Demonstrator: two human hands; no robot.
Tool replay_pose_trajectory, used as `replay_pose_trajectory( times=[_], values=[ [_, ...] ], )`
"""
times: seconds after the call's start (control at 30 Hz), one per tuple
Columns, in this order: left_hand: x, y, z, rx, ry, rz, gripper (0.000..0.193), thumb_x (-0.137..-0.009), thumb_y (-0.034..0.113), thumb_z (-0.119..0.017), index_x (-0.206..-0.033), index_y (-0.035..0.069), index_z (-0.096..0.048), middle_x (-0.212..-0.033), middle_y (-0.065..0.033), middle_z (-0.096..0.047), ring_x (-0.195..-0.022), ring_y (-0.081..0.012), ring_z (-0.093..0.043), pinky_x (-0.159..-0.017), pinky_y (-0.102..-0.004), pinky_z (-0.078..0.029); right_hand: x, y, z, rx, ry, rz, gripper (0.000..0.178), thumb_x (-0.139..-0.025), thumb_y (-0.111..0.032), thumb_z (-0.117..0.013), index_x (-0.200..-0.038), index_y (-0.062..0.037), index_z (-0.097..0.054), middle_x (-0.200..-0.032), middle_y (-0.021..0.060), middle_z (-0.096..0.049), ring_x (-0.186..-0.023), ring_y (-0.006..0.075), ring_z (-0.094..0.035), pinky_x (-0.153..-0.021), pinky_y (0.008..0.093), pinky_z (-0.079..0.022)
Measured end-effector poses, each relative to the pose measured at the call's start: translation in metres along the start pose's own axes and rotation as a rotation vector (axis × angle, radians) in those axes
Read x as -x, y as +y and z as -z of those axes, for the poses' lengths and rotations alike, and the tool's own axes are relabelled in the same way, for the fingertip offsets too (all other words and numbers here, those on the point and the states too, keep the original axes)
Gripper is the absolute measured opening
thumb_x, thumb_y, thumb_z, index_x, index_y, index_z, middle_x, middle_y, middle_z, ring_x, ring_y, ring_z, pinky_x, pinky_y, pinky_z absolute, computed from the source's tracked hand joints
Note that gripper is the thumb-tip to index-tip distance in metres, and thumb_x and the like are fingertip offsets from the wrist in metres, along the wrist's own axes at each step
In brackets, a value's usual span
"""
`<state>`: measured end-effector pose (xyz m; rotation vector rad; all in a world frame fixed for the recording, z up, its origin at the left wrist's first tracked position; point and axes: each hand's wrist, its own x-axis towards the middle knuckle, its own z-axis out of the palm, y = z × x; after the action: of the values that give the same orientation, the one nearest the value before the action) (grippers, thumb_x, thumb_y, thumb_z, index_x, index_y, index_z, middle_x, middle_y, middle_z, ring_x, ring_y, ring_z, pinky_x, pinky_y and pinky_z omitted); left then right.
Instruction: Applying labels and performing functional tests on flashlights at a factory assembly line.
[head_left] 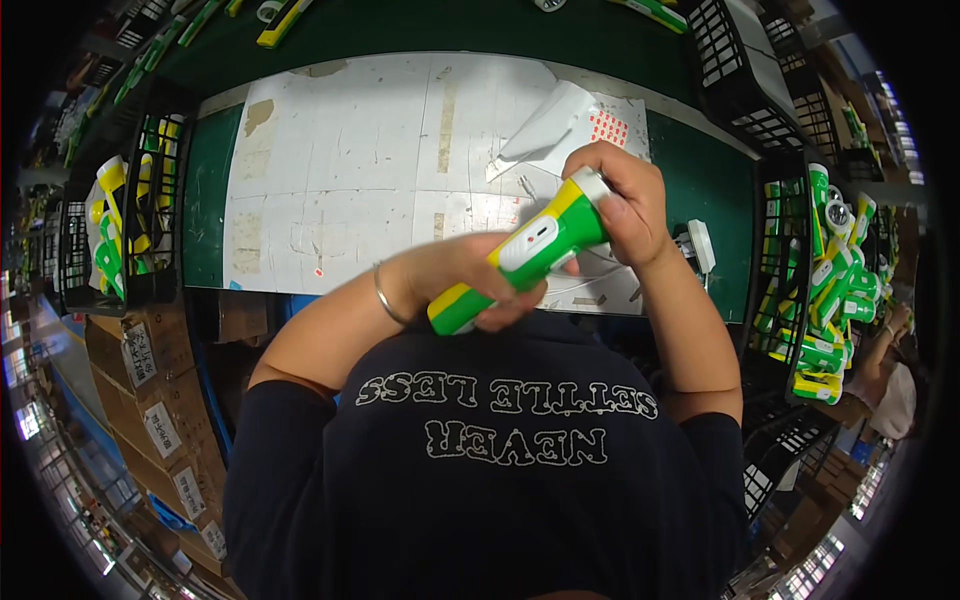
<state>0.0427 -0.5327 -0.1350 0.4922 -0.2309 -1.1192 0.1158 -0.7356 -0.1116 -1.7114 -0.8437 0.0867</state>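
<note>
A green and yellow flashlight (575, 228) is held at a slant close above the near edge of the table, its wide head up to the right. My left hand (478, 268) wraps round its handle and is a little blurred. At the head end, my right hand (632, 203) grips the pale rim with thumb and fingers. A white panel with a switch shows on the flashlight's side. Behind it lie a thin cable (527, 187), a white sheet (545, 125) and a sheet of small red stickers (609, 128).
Black crates of flashlights stand at the left (75, 245) and right (785, 290). A white plug-like adapter (700, 246) sits at the table's right side. More flashlights (285, 22) lie on the green surface beyond. Cardboard boxes (150, 400) are stacked at the lower left. Another person (890, 385) is at the far right.
</note>
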Motion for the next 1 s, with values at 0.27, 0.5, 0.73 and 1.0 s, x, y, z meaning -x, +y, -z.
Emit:
replay_pose_trajectory(
  times=[0.27, 0.5, 0.73, 1.0],
  values=[
    [-0.006, 0.027, -0.011, -1.131, 0.427, -0.016, 0.052, -0.068, 0.013, -0.064, -0.114, 0.001, -0.043, -0.086, -0.0115, -0.056, -0.077, -0.0189, -0.054, -0.069, -0.0308, -0.044, 0.005, 0.016, 0.009, 0.102, 0.036, -0.060, 0.029, -0.086, -0.029, -0.046, -0.087, -0.0025, -0.058, -0.065, 0.0078, -0.055, -0.059, 0.0152, -0.054, -0.055, 0.0273, -0.041],
    [-0.020, 0.027, -0.022, -1.452, 0.732, 0.119, 0.062, -0.070, 0.016, -0.067, -0.122, 0.002, -0.036, -0.092, -0.0220, -0.059, -0.081, -0.0349, -0.060, -0.073, -0.0373, -0.047, 0.002, 0.021, 0.013, 0.113, 0.055, -0.189, 0.033, -0.085, -0.032, -0.045, -0.090, -0.0021, -0.057, -0.068, 0.0069, -0.056, -0.064, 0.0132, -0.053, -0.060, 0.0251, -0.041],
    [-0.007, 0.032, -0.020, -0.518, 0.296, 0.074, 0.053, -0.074, 0.018, -0.070, -0.117, 0.004, -0.042, -0.084, -0.0091, -0.059, -0.065, -0.0169, -0.061, -0.061, -0.0267, -0.050, 0.013, 0.009, 0.011, -0.059, 0.131, -0.084, 0.045, -0.078, -0.038, -0.041, -0.092, 0.0007, -0.058, -0.079, 0.0068, -0.058, -0.072, 0.0127, -0.054, -0.065, 0.0231, -0.041],
    [-0.008, 0.019, -0.023, -0.849, 0.508, 0.079, 0.047, -0.074, 0.016, -0.068, -0.113, 0.004, -0.044, -0.077, -0.0062, -0.056, -0.064, -0.0122, -0.057, -0.059, -0.0262, -0.047, -0.003, -0.014, 0.012, 0.277, -0.099, -0.311, 0.040, -0.085, -0.036, -0.040, -0.089, -0.0002, -0.056, -0.075, 0.0101, -0.057, -0.070, 0.0177, -0.056, -0.064, 0.0274, -0.042]
  ],
)
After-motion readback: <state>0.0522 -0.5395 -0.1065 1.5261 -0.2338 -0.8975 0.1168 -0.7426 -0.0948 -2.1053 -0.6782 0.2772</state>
